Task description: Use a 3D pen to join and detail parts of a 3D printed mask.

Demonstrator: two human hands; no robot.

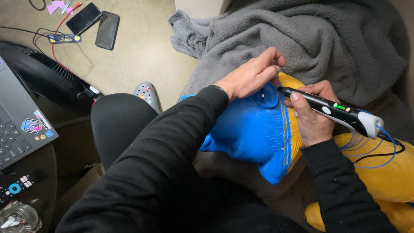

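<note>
A blue and yellow moulded plastic piece (250, 129) lies across my lap. My left hand (254, 74) grips its upper edge, fingers curled over the rim where blue meets yellow. My right hand (311, 113) holds a black and white pen-shaped tool (332, 110) with a green light. The tool's tip touches the seam between the blue and yellow parts. Thin blue filament (379, 146) loops out of the tool's rear end together with a black cable.
A grey fleece blanket (310, 39) is heaped behind the piece. More yellow plastic (388, 172) sits at the right. A laptop (19, 121), a remote and a black fan (47, 75) are at the left. Two phones (97, 23) and a grey clog lie on the carpet.
</note>
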